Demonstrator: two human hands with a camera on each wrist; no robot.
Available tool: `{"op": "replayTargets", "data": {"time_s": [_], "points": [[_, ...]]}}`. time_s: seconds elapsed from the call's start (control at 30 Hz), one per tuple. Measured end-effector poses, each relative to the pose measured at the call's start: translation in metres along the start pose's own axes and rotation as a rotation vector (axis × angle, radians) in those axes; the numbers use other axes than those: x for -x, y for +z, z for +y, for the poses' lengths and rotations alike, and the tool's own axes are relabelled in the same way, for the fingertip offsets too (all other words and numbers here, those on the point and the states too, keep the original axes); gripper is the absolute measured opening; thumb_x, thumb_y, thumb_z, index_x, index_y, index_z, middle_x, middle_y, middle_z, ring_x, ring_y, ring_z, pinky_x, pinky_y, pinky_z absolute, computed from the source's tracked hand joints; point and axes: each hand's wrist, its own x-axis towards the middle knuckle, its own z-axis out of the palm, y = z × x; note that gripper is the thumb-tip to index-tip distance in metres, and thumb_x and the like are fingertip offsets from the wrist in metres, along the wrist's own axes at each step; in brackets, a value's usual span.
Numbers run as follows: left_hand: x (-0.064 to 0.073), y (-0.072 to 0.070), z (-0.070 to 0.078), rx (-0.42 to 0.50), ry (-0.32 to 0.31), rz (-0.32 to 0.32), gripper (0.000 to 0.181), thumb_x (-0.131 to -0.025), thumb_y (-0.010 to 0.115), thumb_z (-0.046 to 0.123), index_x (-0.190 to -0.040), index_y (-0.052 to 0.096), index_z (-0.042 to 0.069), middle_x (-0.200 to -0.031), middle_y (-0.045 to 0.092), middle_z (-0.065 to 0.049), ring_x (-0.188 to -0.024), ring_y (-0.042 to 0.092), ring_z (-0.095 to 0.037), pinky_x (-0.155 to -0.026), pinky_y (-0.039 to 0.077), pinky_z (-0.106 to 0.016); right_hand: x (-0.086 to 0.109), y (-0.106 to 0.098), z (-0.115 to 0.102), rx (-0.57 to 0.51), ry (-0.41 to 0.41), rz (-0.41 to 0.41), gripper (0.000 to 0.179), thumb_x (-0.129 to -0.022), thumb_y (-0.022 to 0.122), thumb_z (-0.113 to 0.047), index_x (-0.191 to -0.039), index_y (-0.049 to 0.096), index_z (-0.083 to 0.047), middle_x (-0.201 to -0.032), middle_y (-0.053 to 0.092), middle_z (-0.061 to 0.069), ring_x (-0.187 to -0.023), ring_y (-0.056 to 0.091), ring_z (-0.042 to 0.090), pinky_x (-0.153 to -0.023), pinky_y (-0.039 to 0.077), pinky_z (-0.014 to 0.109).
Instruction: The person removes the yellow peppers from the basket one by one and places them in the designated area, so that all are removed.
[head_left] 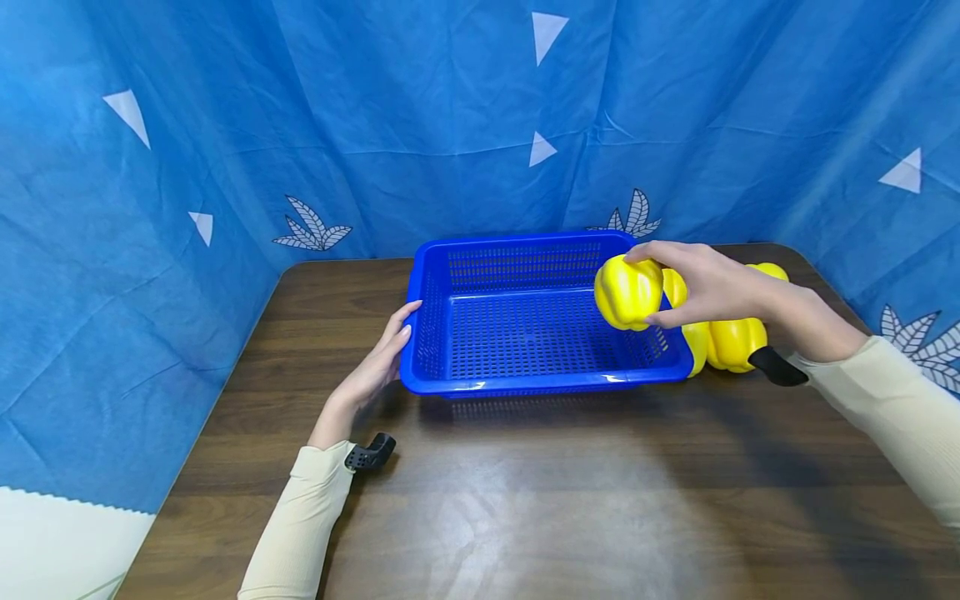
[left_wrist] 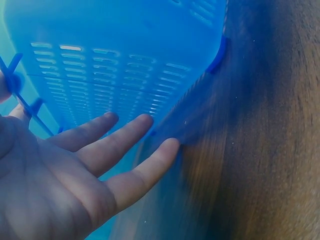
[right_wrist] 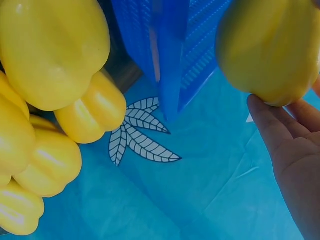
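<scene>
My right hand (head_left: pixel 697 279) pinches a yellow bell pepper (head_left: pixel 627 293) between thumb and fingers, over the right end of a blue plastic basket (head_left: pixel 525 383). In the right wrist view that bell pepper (right_wrist: pixel 270 50) hangs at the fingertips, beside the basket's end wall (right_wrist: pixel 172 55). At the opposite end, my left hand (head_left: pixel 378 358) holds the basket's left rim. Its thumb and index finger are at the rim, while the other fingers (left_wrist: pixel 120 150) stretch out beneath it along the slotted outer wall (left_wrist: pixel 100 65). No item shows on the basket's floor.
Several more yellow bell peppers (head_left: pixel 737 343) lie bunched against the basket's right side, partly hidden by the right arm. The basket stands toward the back of a brown wooden table (head_left: pixel 480 500). Blue cloth (head_left: pixel 450 100) with white shapes hangs behind and at both sides.
</scene>
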Motion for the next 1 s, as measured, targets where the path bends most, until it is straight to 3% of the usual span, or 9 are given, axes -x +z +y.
{"op": "replayTargets", "data": {"time_s": [0.2, 0.63, 1.0], "points": [[0.001, 0.000, 0.001, 0.005, -0.001, 0.004, 0.049, -0.101, 0.023, 0.045, -0.147, 0.006, 0.039, -0.155, 0.011, -0.011, -0.131, 0.037, -0.047, -0.097, 0.045, -0.060, 0.007, -0.004, -0.001, -0.006, 0.031, -0.010, 0.071, -0.067, 0.082, -0.018, -0.128, 0.048, -0.010, -0.113, 0.059, 0.008, -0.089, 0.051, 0.015, -0.067, 0.050, 0.026], [0.000, 0.001, 0.000, 0.008, -0.002, 0.001, 0.049, -0.101, 0.023, 0.045, -0.146, 0.006, 0.039, -0.155, 0.011, -0.011, -0.131, 0.037, -0.047, -0.096, 0.045, -0.059, 0.022, -0.004, 0.009, 0.022, 0.022, 0.058, 0.076, -0.062, 0.085, -0.017, -0.129, 0.048, -0.010, -0.119, 0.058, 0.005, -0.090, 0.051, 0.013, -0.070, 0.050, 0.021], [0.001, 0.001, 0.000, 0.006, 0.004, 0.002, 0.049, -0.101, 0.022, 0.043, -0.147, 0.006, 0.038, -0.154, 0.012, -0.012, -0.130, 0.037, -0.048, -0.095, 0.046, -0.059, 0.034, -0.005, 0.016, 0.061, 0.063, 0.093, 0.073, -0.062, 0.084, -0.012, -0.126, 0.049, -0.007, -0.111, 0.060, 0.002, -0.084, 0.047, 0.004, -0.065, 0.051, 0.025]]}}
